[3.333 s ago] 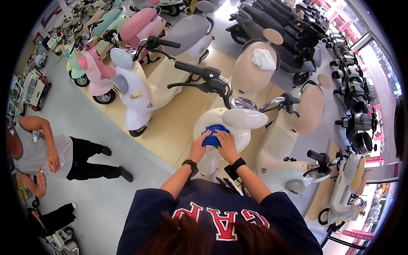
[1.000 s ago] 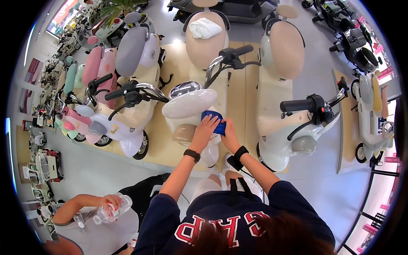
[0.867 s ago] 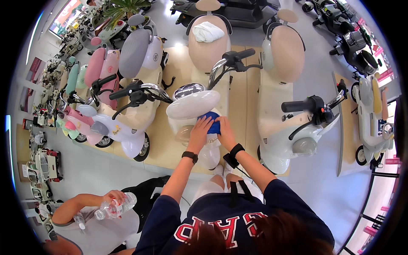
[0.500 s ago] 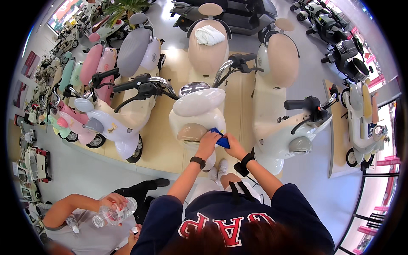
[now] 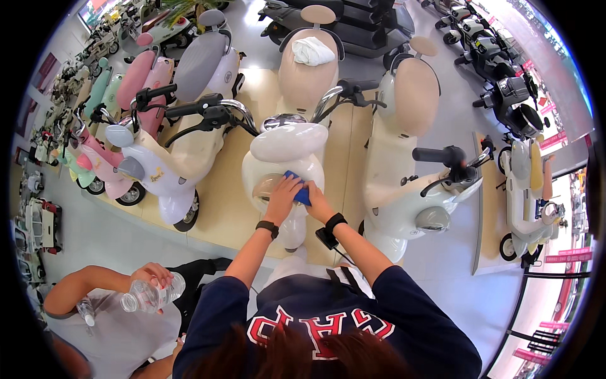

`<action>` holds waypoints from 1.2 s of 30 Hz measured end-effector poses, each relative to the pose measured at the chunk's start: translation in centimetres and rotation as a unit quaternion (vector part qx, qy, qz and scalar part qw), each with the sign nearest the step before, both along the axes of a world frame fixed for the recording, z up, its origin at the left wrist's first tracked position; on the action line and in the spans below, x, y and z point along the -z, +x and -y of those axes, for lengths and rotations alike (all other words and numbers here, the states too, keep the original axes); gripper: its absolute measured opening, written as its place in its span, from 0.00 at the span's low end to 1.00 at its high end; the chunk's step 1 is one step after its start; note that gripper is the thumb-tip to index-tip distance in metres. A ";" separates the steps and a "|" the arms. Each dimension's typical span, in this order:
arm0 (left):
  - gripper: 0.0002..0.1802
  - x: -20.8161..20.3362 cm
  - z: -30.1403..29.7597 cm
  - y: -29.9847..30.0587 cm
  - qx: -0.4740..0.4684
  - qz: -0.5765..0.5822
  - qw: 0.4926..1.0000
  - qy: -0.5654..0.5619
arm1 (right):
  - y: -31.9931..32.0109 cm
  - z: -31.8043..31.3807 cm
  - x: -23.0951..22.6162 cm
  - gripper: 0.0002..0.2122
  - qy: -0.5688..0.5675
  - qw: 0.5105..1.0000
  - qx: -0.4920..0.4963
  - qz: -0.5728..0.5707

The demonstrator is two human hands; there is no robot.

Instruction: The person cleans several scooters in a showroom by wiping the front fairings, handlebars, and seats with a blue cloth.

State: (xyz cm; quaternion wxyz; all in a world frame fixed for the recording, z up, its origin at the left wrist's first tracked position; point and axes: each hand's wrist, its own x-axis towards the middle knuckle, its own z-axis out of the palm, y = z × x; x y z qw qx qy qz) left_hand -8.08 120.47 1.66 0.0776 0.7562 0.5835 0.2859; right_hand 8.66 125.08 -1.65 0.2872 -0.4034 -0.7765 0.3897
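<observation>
A cream-white scooter [image 5: 289, 142] stands in front of me, its front facing me, with a beige-rimmed round headlight [image 5: 264, 188]. My left hand [image 5: 283, 197] lies over a blue cloth [image 5: 303, 194], pressing it to the front panel just right of the headlight. Its fingers are curved on the cloth. My right hand [image 5: 318, 203] pinches the cloth's right edge, close beside the left. Part of the cloth is hidden under the left fingers.
A lilac-white scooter [image 5: 158, 174] stands to the left, a white one with a beige seat [image 5: 416, 95] to the right. Handlebars [image 5: 211, 114] jut out above my hands. At lower left another person holds a clear plastic bottle [image 5: 151, 294]. A folded white cloth [image 5: 312, 52] lies on the middle seat.
Both hands have moved with the blue cloth a little left and up on the panel, closer to the headlight. The whole view has shifted slightly. The other person's bottle is tilted differently.
</observation>
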 end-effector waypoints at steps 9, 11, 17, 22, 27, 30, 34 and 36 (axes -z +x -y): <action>0.28 3.5 2.8 13.1 0.167 0.081 0.957 -0.223 | 18.8 4.0 -0.6 0.19 0.004 0.990 -0.071 0.122; 0.28 2.1 1.4 18.5 0.182 0.087 0.962 -0.186 | 23.9 3.8 -3.7 0.19 0.055 0.988 -0.003 0.142; 0.34 -5.3 -4.8 33.7 0.229 0.147 0.960 -0.065 | 37.1 1.8 -12.3 0.23 0.182 0.951 0.167 0.189; 0.42 -1.7 -5.0 41.1 0.263 0.159 0.942 -0.132 | 44.8 1.8 -7.8 0.27 0.164 0.930 0.201 0.261; 0.51 -2.0 -1.7 40.2 0.291 0.159 0.921 -0.206 | 44.7 2.8 -6.7 0.28 0.194 0.925 0.213 0.247; 0.44 3.5 2.4 34.5 0.245 0.179 0.925 -0.229 | 42.5 2.8 -7.2 0.28 0.198 0.922 0.186 0.276; 0.27 3.8 10.2 23.3 0.083 0.213 0.927 -0.299 | 39.0 2.8 -6.6 0.26 0.142 0.959 0.126 0.212; 0.23 -1.2 14.1 19.3 0.020 0.232 0.922 -0.310 | 36.0 3.9 -6.7 0.26 0.118 0.974 0.103 0.161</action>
